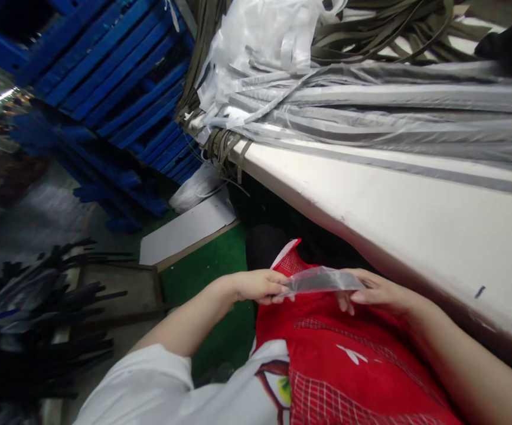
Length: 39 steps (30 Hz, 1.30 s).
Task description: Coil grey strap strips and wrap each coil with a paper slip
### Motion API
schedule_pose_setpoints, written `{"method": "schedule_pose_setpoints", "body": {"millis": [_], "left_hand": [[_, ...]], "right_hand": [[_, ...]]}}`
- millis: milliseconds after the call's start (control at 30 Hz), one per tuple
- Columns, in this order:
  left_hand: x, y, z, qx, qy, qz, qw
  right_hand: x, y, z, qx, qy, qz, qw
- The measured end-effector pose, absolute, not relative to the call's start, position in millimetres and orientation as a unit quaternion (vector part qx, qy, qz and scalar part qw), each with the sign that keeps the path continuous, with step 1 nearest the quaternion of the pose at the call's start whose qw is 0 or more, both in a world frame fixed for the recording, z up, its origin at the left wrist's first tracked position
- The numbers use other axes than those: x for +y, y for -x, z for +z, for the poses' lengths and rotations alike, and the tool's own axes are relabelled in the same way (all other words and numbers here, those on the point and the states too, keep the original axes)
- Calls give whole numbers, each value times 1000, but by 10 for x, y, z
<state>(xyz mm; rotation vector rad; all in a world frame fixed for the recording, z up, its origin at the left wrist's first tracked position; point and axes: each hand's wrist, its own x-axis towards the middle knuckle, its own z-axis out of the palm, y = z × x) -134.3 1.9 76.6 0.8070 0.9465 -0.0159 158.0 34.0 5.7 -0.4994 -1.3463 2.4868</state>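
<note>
Head view: a clear plastic sleeve (320, 280) with a grey band showing in it is being held in front of the red apron (339, 366), beside the near edge of the table; one end is being gripped by the left hand (265, 287), between thumb and curled fingers; the other end is being pinched by the right hand (377, 292), its thumb above and some fingers showing below; the sleeve is probably being held at both ends so that the thin, limp film is being stretched flat between them; it is presumably being held low and close to the body so that its length is being easily looked over.

Surface: long grey strips (388, 130) in clear film are being supported lengthwise on the white table (397, 203), seemingly laid parallel so that tangling is being avoided; a heap of whitish plastic (264, 41) and olive straps (384, 29) are being borne behind them; a small dark mark (480, 291) is being shown near the table's edge.

Room: blue slatted pallets (118, 77) are being seen beyond the table; a pale board (189, 227) and a plastic bag (196, 188) are being supported low down, near the green floor (220, 307); dark strips (38, 330) are being heaped at left, too blurred to be identified.
</note>
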Motion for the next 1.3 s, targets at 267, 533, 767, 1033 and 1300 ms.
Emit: {"method": "schedule_pose_setpoints", "body": {"millis": [267, 533, 767, 1033, 1300], "left_hand": [[158, 1190, 481, 498, -362, -21, 788], [172, 1008, 328, 511, -355, -21, 783], [178, 982, 344, 488, -410, -19, 770], [240, 1163, 424, 335, -389, -82, 854], [303, 1007, 457, 359, -375, -40, 854]], "right_hand": [[304, -1498, 228, -633, 336, 696, 45], [269, -1450, 156, -658, 378, 650, 30], [263, -1436, 100, -644, 384, 657, 80], [308, -1600, -18, -681, 378, 618, 104], [309, -1509, 143, -707, 357, 602, 102]]}}
